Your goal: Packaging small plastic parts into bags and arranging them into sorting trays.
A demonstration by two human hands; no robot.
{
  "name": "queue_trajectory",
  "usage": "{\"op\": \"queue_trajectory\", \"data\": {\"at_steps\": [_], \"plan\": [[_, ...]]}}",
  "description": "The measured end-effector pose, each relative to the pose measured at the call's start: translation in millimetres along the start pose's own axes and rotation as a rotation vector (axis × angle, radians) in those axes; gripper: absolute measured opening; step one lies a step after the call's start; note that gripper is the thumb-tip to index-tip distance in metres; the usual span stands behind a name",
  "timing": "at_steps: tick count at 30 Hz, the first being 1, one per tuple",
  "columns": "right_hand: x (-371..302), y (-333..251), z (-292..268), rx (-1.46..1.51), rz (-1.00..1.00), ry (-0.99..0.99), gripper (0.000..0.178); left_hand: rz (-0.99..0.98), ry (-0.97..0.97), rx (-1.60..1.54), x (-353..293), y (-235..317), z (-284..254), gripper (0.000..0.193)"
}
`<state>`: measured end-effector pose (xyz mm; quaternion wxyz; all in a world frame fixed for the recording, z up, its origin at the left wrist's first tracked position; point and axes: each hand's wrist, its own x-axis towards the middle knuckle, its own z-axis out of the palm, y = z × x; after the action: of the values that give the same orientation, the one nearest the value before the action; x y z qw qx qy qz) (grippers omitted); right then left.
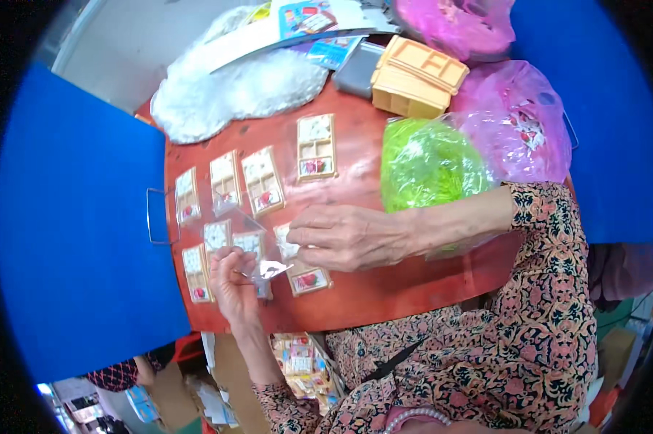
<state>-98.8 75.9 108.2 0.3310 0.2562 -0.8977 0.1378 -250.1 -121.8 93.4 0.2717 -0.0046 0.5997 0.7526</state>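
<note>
My left hand [236,282] is closed on a clear plastic piece [274,270], thin and shiny, which could be a lid or a sheet. Just right of it, my right hand [352,237] has its fingers bent and pressed together; what they hold, if anything, is hidden. Both hands are over a group of small beige compartment trays with white pieces and red bits in them. One such tray [310,281] lies below my right hand, partly covered. Another tray [195,273] sits left of my left hand. Through the plastic, more trays show blurred.
Farther up the red table [362,145] stand more filled trays, one tray [316,147] apart from the others. A bag of green material [431,163], pink bags [514,123], stacked beige trays [413,79] and a large clear bag [232,90] line the back and right. Blue panels flank the table.
</note>
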Motion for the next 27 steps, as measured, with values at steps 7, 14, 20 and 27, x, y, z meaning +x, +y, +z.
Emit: {"op": "queue_trajectory", "data": {"at_steps": [7, 14, 20, 27], "plan": [[-36, 28, -5, -0.035, 0.081, -0.056, 0.012, 0.220, -0.252, 0.093, 58, 22, 94, 0.016], [-50, 48, -18, 0.070, 0.152, -0.176, 0.014, 0.448, -0.414, 0.232, 131, 12, 232, 0.020], [-79, 56, -26, 0.078, 0.190, -0.313, 0.015, 0.360, -0.500, 0.354, 195, -26, 307, 0.019], [-97, 66, -22, 0.094, 0.213, -0.245, 0.012, 0.416, -0.536, 0.440, 244, -47, 338, 0.024]]}}
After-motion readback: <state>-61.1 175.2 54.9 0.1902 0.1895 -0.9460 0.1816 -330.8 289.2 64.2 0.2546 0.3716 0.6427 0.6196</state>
